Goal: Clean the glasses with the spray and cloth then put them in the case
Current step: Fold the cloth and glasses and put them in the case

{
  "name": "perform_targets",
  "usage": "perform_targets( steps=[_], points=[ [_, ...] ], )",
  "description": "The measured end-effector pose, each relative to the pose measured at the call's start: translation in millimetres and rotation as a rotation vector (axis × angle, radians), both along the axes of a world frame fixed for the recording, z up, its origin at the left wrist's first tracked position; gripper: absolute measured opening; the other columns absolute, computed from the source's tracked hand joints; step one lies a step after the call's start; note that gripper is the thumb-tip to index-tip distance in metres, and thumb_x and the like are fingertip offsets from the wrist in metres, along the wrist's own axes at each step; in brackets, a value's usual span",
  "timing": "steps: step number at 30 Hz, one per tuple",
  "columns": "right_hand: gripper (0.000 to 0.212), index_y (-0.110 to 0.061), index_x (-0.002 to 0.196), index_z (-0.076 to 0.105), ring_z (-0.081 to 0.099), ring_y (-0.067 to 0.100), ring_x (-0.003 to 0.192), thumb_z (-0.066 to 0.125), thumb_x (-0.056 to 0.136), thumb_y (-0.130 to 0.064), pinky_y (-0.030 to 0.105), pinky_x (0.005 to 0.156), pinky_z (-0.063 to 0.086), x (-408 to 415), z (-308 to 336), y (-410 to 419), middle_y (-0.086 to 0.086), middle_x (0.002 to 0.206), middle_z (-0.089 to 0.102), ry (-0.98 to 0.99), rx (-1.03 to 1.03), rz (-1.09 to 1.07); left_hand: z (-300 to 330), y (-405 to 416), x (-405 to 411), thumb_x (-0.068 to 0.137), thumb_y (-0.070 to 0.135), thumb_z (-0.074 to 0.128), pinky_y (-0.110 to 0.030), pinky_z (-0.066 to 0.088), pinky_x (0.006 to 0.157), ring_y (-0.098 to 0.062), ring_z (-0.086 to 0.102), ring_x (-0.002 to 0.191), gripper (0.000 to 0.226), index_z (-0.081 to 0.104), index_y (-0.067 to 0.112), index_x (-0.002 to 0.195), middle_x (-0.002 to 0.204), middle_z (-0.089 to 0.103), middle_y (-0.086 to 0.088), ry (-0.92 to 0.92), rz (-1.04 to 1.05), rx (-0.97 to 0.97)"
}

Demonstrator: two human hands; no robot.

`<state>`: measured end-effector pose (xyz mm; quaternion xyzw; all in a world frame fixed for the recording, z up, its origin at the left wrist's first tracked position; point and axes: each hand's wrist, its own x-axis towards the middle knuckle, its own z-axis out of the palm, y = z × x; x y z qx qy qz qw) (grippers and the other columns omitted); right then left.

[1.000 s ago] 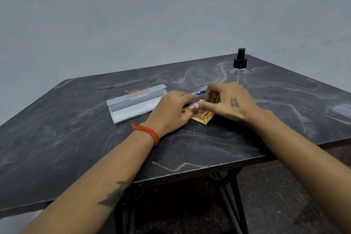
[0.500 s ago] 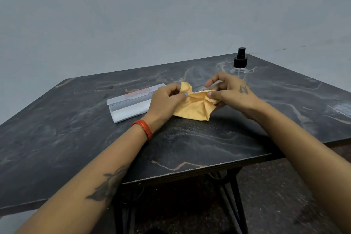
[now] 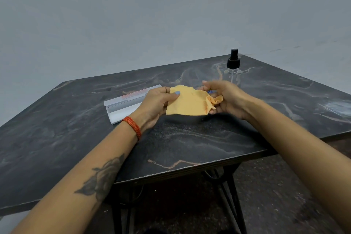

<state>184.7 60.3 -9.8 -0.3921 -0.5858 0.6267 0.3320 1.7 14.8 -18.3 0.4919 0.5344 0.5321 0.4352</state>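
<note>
Head view: L hand (image 3: 155, 104) holds the yellow cloth (image 3: 187, 103) by its left edge, thumb pinching on top, fingers curled under. The cloth is spread fairly flat between both hands, lifted above the table (image 3: 76, 135), zigzag-cut edges showing. R hand (image 3: 226, 99) grips the cloth's right end, which is bunched up in its curled fingers and palm; index finger sticks out a bit past the rest. A small blue bit shows betw. the R hand's fingers and the cloth, prob. part of the glasses (image 3: 209, 91), but most of it is hidden, so can't tell how they sit. White case (image 3: 125, 104) lies open on the table just behind and left of the L hand, red print on its lid. Spray bottle (image 3: 234, 66), clear w/ black pump top, stands upright beyond the R hand, near the far table edge. Orange thread band (image 3: 133, 126) on the L wrist, tattoo (image 3: 102, 176) on the L forearm.
</note>
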Motion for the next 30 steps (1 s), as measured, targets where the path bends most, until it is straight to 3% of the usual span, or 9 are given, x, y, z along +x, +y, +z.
perform_targets(
  steps=[3, 5, 8, 13, 18, 20, 24, 27, 30],
  points=[
    [0.023, -0.005, 0.100, 0.062, 0.055, 0.011, 0.060, 0.068, 0.083, -0.018, 0.021, 0.044, 0.046, -0.3, -2.6, 2.2, 0.005, 0.078, 0.057, -0.150, 0.054, 0.034, -0.8, -1.7, -1.3, 0.087, 0.008, 0.059, -0.017, 0.049, 0.052, -0.006, 0.060, 0.058, 0.002, 0.061, 0.008, 0.085, 0.072, 0.063, -0.001, 0.059, -0.011, 0.000],
    [0.021, -0.005, 0.095, 0.061, 0.059, 0.013, 0.066, 0.070, 0.077, -0.001, 0.023, 0.050, 0.052, -0.3, -3.4, 3.6, 0.005, 0.081, 0.061, -0.188, 0.072, 0.033, -1.2, -3.8, -3.8, 0.087, 0.008, 0.059, -0.015, 0.046, 0.048, -0.003, 0.058, 0.054, 0.001, 0.060, 0.007, 0.088, 0.073, 0.061, -0.001, 0.099, -0.013, 0.006],
    [0.033, 0.003, 0.104, 0.063, 0.062, 0.017, 0.075, 0.067, 0.072, 0.010, 0.025, 0.059, 0.056, 2.2, -3.6, 6.0, 0.004, 0.083, 0.065, -0.205, 0.086, 0.031, -0.9, -8.8, -10.2, 0.087, 0.007, 0.060, -0.014, 0.046, 0.048, -0.001, 0.058, 0.053, 0.005, 0.060, 0.005, 0.092, 0.070, 0.061, 0.000, 0.117, 0.014, 0.027],
    [0.024, 0.000, 0.095, 0.068, 0.061, 0.012, 0.069, 0.062, 0.076, 0.012, 0.017, 0.048, 0.050, 3.9, -4.0, 4.3, 0.004, 0.078, 0.066, -0.210, 0.181, -0.001, -1.5, -20.2, -22.0, 0.086, 0.007, 0.060, -0.014, 0.048, 0.051, -0.001, 0.061, 0.056, 0.003, 0.060, 0.009, 0.084, 0.067, 0.064, 0.003, 0.130, 0.059, 0.072],
    [0.015, -0.010, 0.081, 0.070, 0.062, 0.011, 0.069, 0.065, 0.080, 0.005, 0.020, 0.054, 0.051, 1.4, -4.9, 4.6, 0.007, 0.083, 0.069, -0.212, 0.306, -0.043, -1.9, -26.4, -36.1, 0.085, 0.010, 0.062, -0.020, 0.054, 0.063, -0.004, 0.064, 0.065, 0.003, 0.062, 0.012, 0.084, 0.066, 0.069, 0.006, 0.126, 0.122, 0.131],
    [0.019, -0.016, 0.077, 0.069, 0.061, 0.007, 0.065, 0.066, 0.080, 0.003, 0.017, 0.054, 0.049, -2.0, -4.0, 2.1, 0.002, 0.075, 0.068, -0.211, 0.429, -0.092, 0.1, -28.1, -38.9, 0.086, 0.010, 0.062, -0.021, 0.055, 0.066, -0.005, 0.065, 0.067, 0.003, 0.062, 0.012, 0.085, 0.066, 0.070, 0.006, 0.129, 0.141, 0.171],
    [0.037, -0.022, 0.080, 0.073, 0.067, 0.007, 0.077, 0.060, 0.074, 0.011, 0.020, 0.071, 0.053, -6.0, -7.3, -1.1, -0.005, 0.078, 0.071, -0.236, 0.938, -0.218, 3.3, -36.4, -43.6, 0.082, -0.001, 0.063, -0.018, 0.053, 0.075, -0.004, 0.066, 0.077, 0.017, 0.065, 0.015, 0.081, 0.072, 0.071, 0.014, 0.292, 0.147, 0.403],
    [0.028, -0.016, 0.082, 0.076, 0.068, 0.012, 0.082, 0.069, 0.071, 0.008, 0.023, 0.077, 0.052, 1.8, -15.2, -6.4, -0.001, 0.083, 0.073, -0.277, 1.172, -0.145, -3.6, -51.6, -50.9, 0.077, -0.009, 0.063, -0.015, 0.049, 0.081, -0.004, 0.066, 0.092, 0.025, 0.070, 0.015, 0.077, 0.081, 0.072, 0.019, 0.496, 0.066, 0.483],
    [0.023, -0.018, 0.080, 0.077, 0.066, 0.009, 0.081, 0.074, 0.068, 0.001, 0.021, 0.075, 0.050, 14.0, -22.9, -15.7, -0.001, 0.085, 0.073, -0.390, 1.317, 0.024, -13.8, -65.3, -60.6, 0.075, 0.000, 0.071, -0.020, 0.048, 0.090, -0.005, 0.064, 0.100, 0.016, 0.074, 0.016, 0.076, 0.085, 0.073, 0.012, 0.710, -0.022, 0.520]
  ],
)
